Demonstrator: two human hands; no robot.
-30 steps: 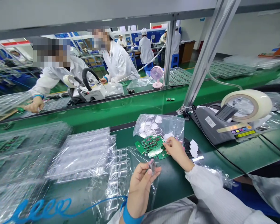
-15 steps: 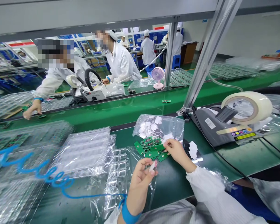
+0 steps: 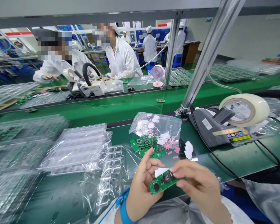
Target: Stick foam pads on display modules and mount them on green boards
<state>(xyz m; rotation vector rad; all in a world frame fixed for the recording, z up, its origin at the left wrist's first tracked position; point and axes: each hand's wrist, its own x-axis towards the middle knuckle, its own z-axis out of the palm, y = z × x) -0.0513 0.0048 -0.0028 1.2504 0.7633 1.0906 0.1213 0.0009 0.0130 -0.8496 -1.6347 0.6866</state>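
A small green circuit board [image 3: 159, 184] with dark round parts is pinched at its right end by my right hand [image 3: 198, 182]. Just behind its upper edge, a white paper-like piece [image 3: 160, 171] sits in the curled fingers of my left hand [image 3: 141, 186]. The board's left end lies close to my left palm; whether the palm touches it I cannot tell. Beyond my hands is a pile of green circuit boards [image 3: 144, 143]. Small pink strips [image 3: 170, 144] lie beside the pile, near a clear bag of white pieces [image 3: 146, 124].
To the right stands a grey tape dispenser [image 3: 207, 133] with a large tape roll [image 3: 259, 109]. Clear plastic trays [image 3: 73, 149] are stacked on the left. Behind runs a green conveyor belt [image 3: 121, 107] carrying a board. Two co-workers in white coats [image 3: 123, 57] are across it.
My right hand has lifted a circuit board from the pile and brought it to my left hand, which still has the white piece. Pink strips now show. One co-worker's arm has drawn back.
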